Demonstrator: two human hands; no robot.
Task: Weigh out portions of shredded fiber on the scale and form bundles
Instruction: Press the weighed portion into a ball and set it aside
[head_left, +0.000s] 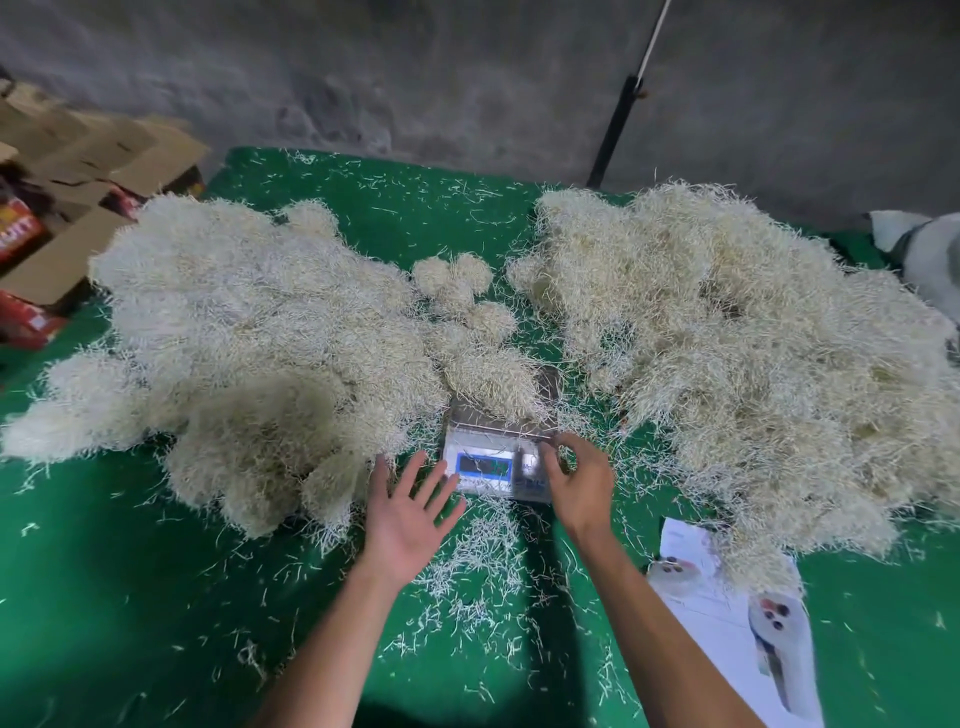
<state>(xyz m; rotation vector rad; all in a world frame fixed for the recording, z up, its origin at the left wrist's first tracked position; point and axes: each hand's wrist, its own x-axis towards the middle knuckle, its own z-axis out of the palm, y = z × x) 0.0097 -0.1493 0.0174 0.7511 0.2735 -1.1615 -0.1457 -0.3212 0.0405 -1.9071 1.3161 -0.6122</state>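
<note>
A small digital scale (496, 467) sits in the middle of the green table, its blue display facing me. A clump of pale shredded fiber (488, 376) lies on its metal pan. My left hand (413, 512) hovers palm up with spread fingers just left of the scale, holding nothing. My right hand (576, 478) is at the scale's right front corner, fingers curled over its button area; whether it pinches any fiber is unclear. A big fiber heap (249, 343) lies to the left and a bigger one (727, 353) to the right. Small round bundles (452, 275) sit behind the scale.
Loose fiber strands (483, 566) litter the green cloth (130, 597) near me. White printed sheets (727, 613) lie at the front right. Cardboard boxes (78, 171) stand off the far left edge. A dark pole (618, 119) leans on the grey wall behind.
</note>
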